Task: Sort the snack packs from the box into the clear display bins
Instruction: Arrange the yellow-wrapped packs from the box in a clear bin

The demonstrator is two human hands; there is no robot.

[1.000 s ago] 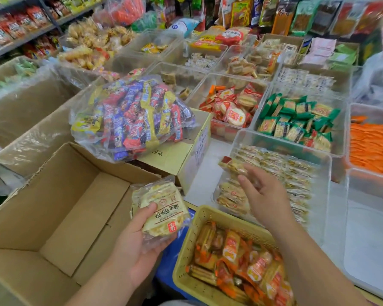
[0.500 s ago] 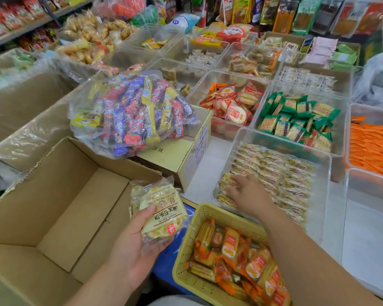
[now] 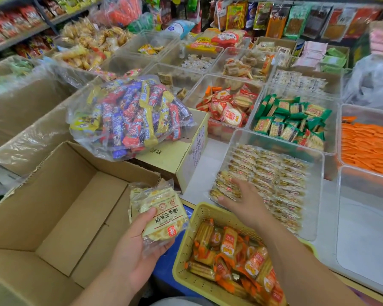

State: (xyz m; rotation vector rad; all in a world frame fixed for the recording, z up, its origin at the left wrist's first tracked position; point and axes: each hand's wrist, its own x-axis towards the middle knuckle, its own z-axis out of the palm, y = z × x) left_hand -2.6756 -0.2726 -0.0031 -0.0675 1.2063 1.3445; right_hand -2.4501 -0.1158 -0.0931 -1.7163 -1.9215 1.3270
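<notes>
My left hand [image 3: 135, 252] grips a small stack of pale yellow snack packs [image 3: 161, 215] over the right edge of the open cardboard box [image 3: 53, 217], whose visible floor is bare. My right hand [image 3: 244, 200] reaches into the clear display bin [image 3: 318, 195], fingers spread flat on the packs in its near left corner. Rows of the same pale yellow snack packs [image 3: 272, 171] fill that bin. Nothing is held in my right hand.
A yellow basket [image 3: 186, 239] of orange packs sits under my right forearm. A bag of mixed coloured bars [image 3: 131, 120] lies on a closed carton [image 3: 175, 160]. Behind are bins of red packs [image 3: 228, 107], green packs [image 3: 290, 120] and orange packs [image 3: 367, 146].
My right hand lowered one pack into the bin's near left corner and let it go; its fingers now lie flat there. My left hand has stayed put with its stack.
</notes>
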